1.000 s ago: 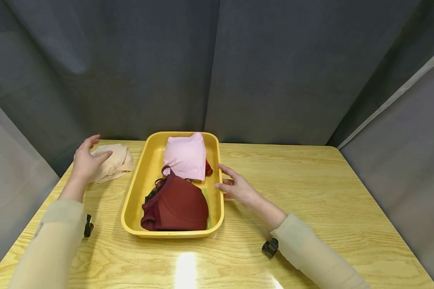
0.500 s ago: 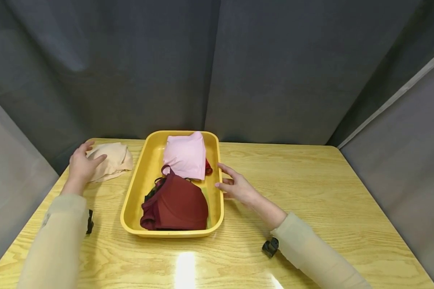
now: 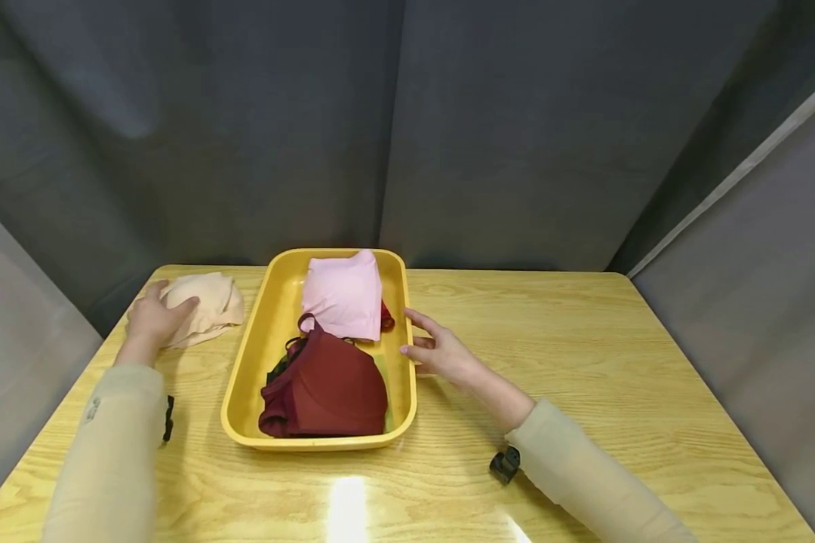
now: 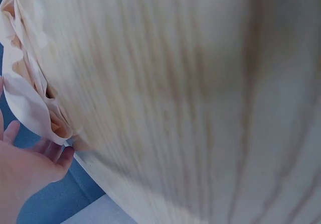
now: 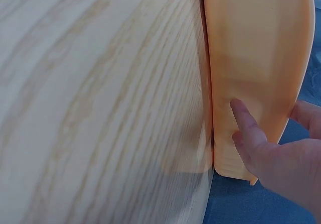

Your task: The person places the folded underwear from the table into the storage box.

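At the table's back left, my left hand spreads thumb and fingers around the left end of a crumpled beige cloth garment. In the left wrist view its fingertips are at the edge of the garment's folds; a firm grip is not visible. My right hand holds the right side of a yellow plastic tray. One digit reaches over the rim while other fingers touch the outer wall. Inside the tray lie a dark red bra and a folded pink garment.
Something bright red shows beside the pink garment, partly hidden. Darker fabric peeks out left of the bra. A grey curtain stands behind the wooden table, with lighter panels at both sides.
My left hand has come down and slightly left, from above the beige garment to its left end. The right hand keeps its place on the tray. The view has shifted slightly.
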Tool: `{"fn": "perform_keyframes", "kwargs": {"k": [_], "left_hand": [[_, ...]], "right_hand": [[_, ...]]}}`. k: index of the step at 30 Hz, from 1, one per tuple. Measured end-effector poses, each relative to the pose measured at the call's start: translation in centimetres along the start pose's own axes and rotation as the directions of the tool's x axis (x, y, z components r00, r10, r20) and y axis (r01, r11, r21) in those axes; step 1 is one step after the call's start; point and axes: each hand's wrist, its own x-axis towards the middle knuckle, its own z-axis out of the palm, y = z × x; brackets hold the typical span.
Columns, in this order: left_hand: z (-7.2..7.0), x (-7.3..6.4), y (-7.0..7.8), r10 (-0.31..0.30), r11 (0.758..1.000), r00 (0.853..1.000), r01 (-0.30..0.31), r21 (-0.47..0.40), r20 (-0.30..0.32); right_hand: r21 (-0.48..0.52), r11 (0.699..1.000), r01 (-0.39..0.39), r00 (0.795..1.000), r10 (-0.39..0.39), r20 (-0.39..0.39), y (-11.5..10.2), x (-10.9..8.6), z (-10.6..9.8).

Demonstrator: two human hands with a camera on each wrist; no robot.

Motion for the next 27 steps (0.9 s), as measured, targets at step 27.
{"fn": "perform_keyframes", "kwargs": {"k": [27], "left_hand": [[-0.28,-0.54,0.07,-0.033,0.994,0.995,0.042,-0.102,0.091]], "right_hand": [[-0.017,1.0,-0.012,1.0,0.011,-0.016,-0.2,0.18,0.18]]}}
